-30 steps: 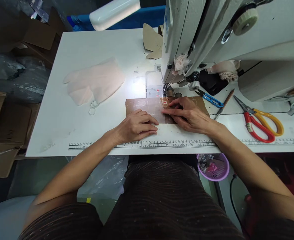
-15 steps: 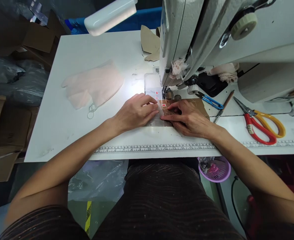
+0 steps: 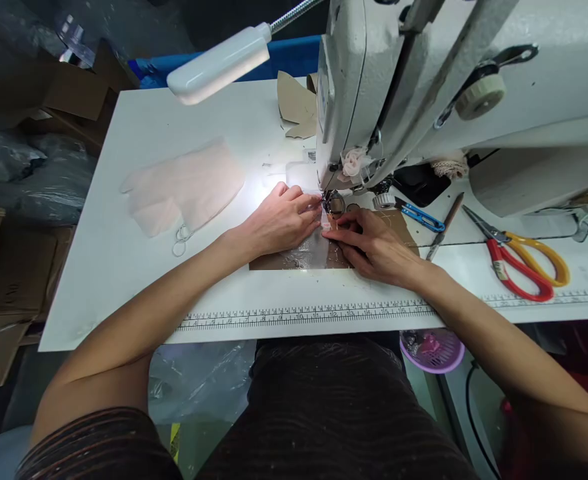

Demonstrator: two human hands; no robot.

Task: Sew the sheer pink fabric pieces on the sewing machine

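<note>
My left hand (image 3: 289,219) rests on a strip of sheer whitish fabric (image 3: 314,252), its bent fingers close together and their tips at the fabric's edge beside the sewing machine's presser foot (image 3: 330,200). Just right of the foot, my right hand (image 3: 374,243) lies over a brown sheet (image 3: 397,227) with its fingers apart. One outstretched finger touches the sheer strip. Brown material also shows under and left of my left hand. The needle point and the fabric under my fingertips cannot be made out.
A pale pink fabric piece (image 3: 189,190) lies left, with a thin looped cord (image 3: 180,241). Right are blue thread snips (image 3: 421,217), a slim brown-handled tool (image 3: 447,223) and red-and-yellow scissors (image 3: 524,260). A lamp (image 3: 219,63) hangs above; a ruler strip (image 3: 299,315) lines the front edge.
The view has tilted up slightly, so the table sits lower in it. My left fingertips are closer to the presser foot. More brown material shows left of the sheer strip; the red marks are hidden.
</note>
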